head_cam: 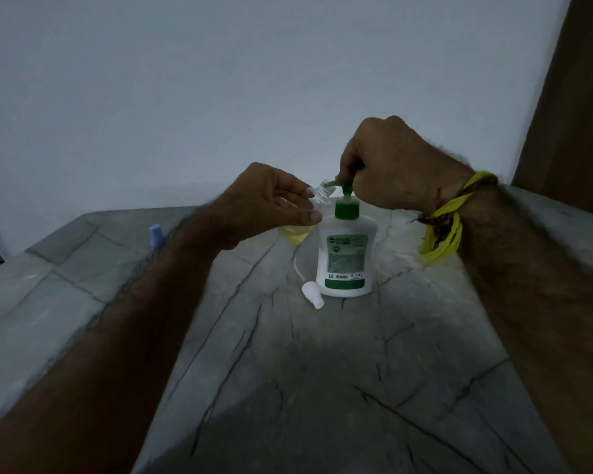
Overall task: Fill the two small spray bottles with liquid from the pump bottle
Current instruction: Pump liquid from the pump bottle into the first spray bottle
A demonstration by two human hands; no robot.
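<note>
A white pump bottle (345, 254) with a green collar and green pump head stands upright on the grey marble counter (322, 371). My right hand (391, 165) sits on top of the pump head, fingers closed over it. My left hand (271, 203) holds a small clear spray bottle (297, 234) tilted, its open neck right at the green spout. Yellowish liquid fills the small bottle's lower part. Its white spray cap (312, 294), with a thin dip tube, lies on the counter next to the pump bottle's base. A blue-capped small bottle (157, 236) shows behind my left forearm, mostly hidden.
A plain pale wall rises behind the counter. A brown wooden panel (575, 97) stands at the far right. The counter's edge drops away on the left. Yellow and red threads (445, 220) are tied round my right wrist.
</note>
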